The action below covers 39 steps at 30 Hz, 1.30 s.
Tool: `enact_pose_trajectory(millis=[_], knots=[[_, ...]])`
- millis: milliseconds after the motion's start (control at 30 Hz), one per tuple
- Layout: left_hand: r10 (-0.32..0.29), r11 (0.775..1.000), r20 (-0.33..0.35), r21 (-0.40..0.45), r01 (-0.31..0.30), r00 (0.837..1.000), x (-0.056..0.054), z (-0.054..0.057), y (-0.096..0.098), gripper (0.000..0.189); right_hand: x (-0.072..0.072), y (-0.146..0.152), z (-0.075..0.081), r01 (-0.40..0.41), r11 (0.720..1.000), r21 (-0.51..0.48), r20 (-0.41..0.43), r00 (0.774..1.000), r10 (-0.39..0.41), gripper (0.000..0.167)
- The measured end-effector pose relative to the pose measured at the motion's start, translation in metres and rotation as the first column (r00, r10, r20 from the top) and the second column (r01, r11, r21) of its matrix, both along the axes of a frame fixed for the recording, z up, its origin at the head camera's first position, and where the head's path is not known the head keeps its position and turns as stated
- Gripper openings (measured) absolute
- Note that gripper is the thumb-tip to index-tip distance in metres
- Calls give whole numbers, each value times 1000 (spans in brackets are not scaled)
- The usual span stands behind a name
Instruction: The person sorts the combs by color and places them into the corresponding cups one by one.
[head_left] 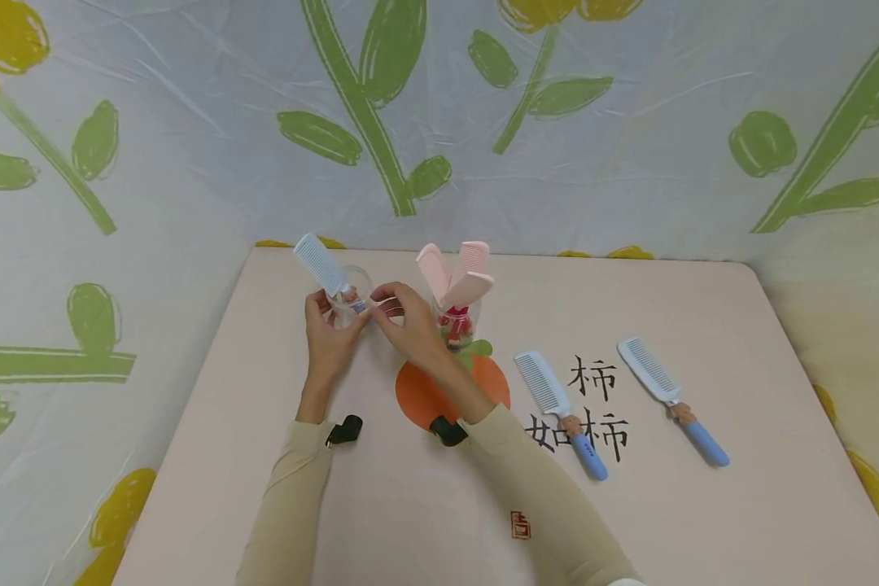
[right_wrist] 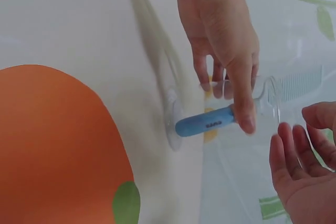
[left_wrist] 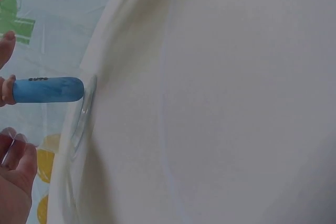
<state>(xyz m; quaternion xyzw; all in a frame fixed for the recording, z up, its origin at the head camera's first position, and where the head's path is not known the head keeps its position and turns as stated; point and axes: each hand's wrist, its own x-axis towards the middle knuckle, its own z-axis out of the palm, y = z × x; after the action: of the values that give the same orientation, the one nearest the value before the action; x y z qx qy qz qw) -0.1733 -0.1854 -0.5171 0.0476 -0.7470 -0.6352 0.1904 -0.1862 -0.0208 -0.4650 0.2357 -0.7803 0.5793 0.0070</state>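
Note:
A clear cup [head_left: 361, 277] stands on the table, and a light blue comb [head_left: 321, 264] leans in it, teeth end up. My left hand [head_left: 330, 346] grips the cup, thumb on the near side and fingers on the other. The comb's darker blue handle [right_wrist: 205, 123] shows through the cup wall, its end close to the cup's base [right_wrist: 172, 124]. My right hand [head_left: 413, 325] is at the cup's rim with loosely bent fingers. In the right wrist view, the right hand's thumb and fingers are apart with nothing between them.
Right of the hands, a second clear cup [head_left: 474, 321] holds pink combs [head_left: 472, 259]. Two more blue combs, a nearer one [head_left: 544, 382] and a farther one [head_left: 648, 368], lie on the table's right half. An orange persimmon print [head_left: 419, 399] lies beneath the right forearm.

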Motion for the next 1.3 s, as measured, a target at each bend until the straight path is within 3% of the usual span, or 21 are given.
enact_pose_trajectory(millis=[100, 400, 867, 1100, 1300], knots=[[4, 1000, -5, -8, -4, 1000, -6, -16, -6, 80, 7, 7, 1, -13, 1000, -10, 2, 1000, 13, 20], [16, 999, 1, -28, -16, 1000, -7, -17, -6, 79, 24, 29, 4, -18, 999, -40, -10, 1000, 17, 17], [7, 1000, -10, -16, -7, 1000, -8, -21, -7, 79, 38, 63, 0, -16, 996, -84, 0, 1000, 17, 15], [16, 1000, 1, -23, -16, 1000, -8, -17, -6, 78, 43, 77, -2, 15, 999, -40, 34, 999, -14, 16], [-3, 999, 11, -36, 3, 1000, 3, 3, 1, 75, 47, 89, -7, 26, 999, -38, 20, 999, -26, 21]])
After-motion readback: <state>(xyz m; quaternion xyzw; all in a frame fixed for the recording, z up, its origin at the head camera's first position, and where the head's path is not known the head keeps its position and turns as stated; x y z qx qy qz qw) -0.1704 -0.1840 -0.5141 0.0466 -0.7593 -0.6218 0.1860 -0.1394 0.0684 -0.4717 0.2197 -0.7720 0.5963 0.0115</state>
